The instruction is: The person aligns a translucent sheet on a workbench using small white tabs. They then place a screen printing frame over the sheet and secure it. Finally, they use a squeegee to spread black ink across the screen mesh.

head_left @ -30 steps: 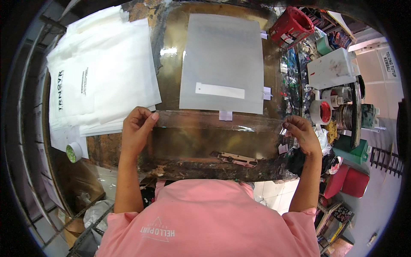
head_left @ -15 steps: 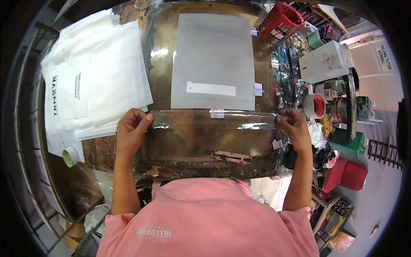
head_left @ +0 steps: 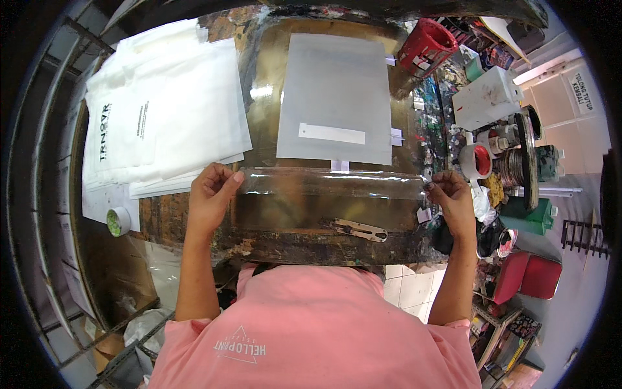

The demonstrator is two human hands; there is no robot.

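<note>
Stretched level between my hands is a wide strip of clear tape, shiny along its edges. My left hand pinches its left end between thumb and fingers. The right end is pinched by my right hand. Just beyond the strip lies a grey translucent sheet with a white ruler-like strip on its lower part. A small pale tab sits at the sheet's near edge. Nearer to me than the tape, a utility knife rests on the table. Whether the tape touches the table I cannot tell.
A stack of printed white bags or sheets covers the left side, with a tape roll near its corner. At the far right stand a red bucket and a white container. More tubs and a green bottle line the right.
The whole view has shifted a little. Against the grey sheet, the tape strip and both hands are slightly nearer to me, and the small tab shows more fully. Both pinches stay the same.
</note>
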